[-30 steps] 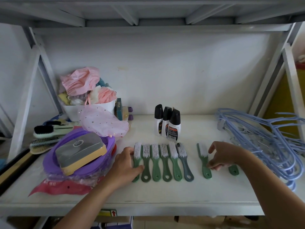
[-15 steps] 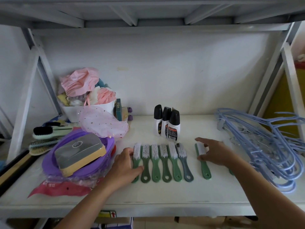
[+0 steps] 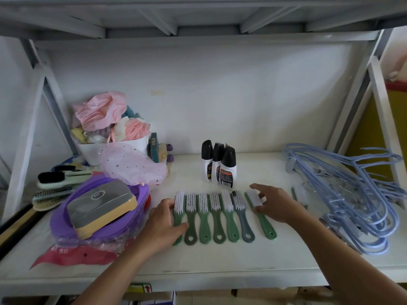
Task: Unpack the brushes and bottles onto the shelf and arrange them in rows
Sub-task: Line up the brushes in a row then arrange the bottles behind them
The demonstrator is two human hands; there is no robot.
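Several short brushes (image 3: 217,216) with white bristles lie side by side near the shelf's front, most green and the right one grey. My left hand (image 3: 161,223) lies at the row's left end, thumb across the leftmost green brush (image 3: 178,208), fingers against its head. One more green brush (image 3: 263,219) lies slightly tilted just right of the row; my right hand (image 3: 274,202) holds its bristle head between thumb and fingers. Another brush (image 3: 295,194) shows partly behind that hand. Three white bottles with black caps (image 3: 219,166) stand close together behind the row.
A stack of blue wire hangers (image 3: 354,192) fills the shelf's right side. At the left lie a purple wrapped pack with a boxed item (image 3: 99,205), larger brushes (image 3: 55,183), and a white tub of pink items (image 3: 114,130). The white shelf board (image 3: 220,260) ends close in front.
My right hand left the far-right brush and moved left onto the single green brush, shifting its head toward the row. My left hand stayed at the row's left end.
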